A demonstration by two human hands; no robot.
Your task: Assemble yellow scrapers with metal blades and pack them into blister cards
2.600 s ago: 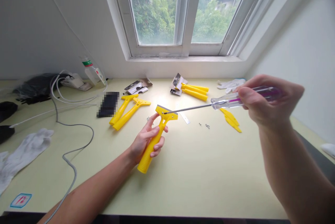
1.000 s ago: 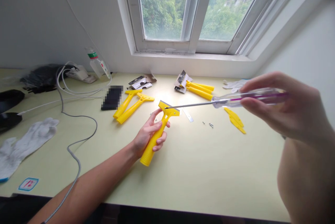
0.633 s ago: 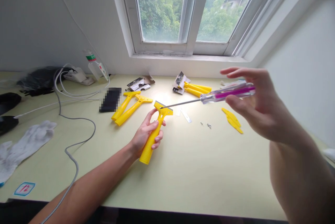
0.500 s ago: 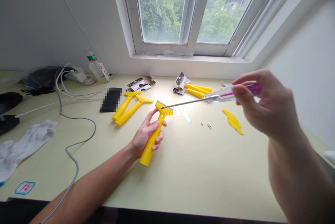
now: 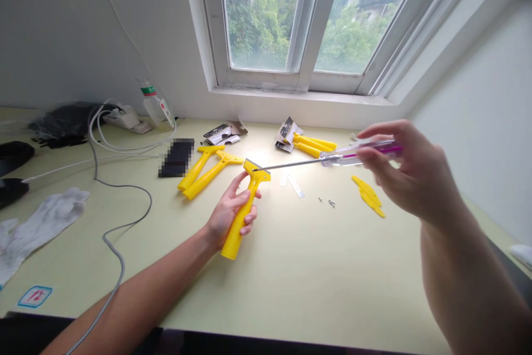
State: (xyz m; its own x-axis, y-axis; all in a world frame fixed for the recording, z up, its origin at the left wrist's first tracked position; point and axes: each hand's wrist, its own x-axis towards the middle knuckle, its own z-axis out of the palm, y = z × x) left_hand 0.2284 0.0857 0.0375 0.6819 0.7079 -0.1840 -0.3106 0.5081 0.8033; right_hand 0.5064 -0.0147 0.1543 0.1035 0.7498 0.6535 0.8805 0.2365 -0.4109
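My left hand (image 5: 233, 212) is wrapped round the ribbed handle of a yellow scraper (image 5: 240, 227), its wide head pointing up and away from me. In my right hand (image 5: 409, 169) is a screwdriver (image 5: 341, 154) with a clear and purple handle, gripped between thumb and fingers. Its long shaft reaches left, and the tip meets the scraper head at the left screw spot. To the right of the scraper lie a flat metal blade (image 5: 295, 185), a few small screws (image 5: 331, 203) and yellow plastic plates (image 5: 368, 196).
Two yellow scrapers (image 5: 211, 173) lie left of centre beside a blurred black rectangle (image 5: 177, 158). Packaged yellow scrapers (image 5: 313, 143) and opened packaging (image 5: 220, 134) are at the back. A bottle (image 5: 157, 106), a grey cable (image 5: 124, 226) and white gloves (image 5: 45, 227) occupy the left side.
My right hand and the screwdriver have shifted slightly left and down. The scraper in my left hand has moved a little left, the tip still at its head.
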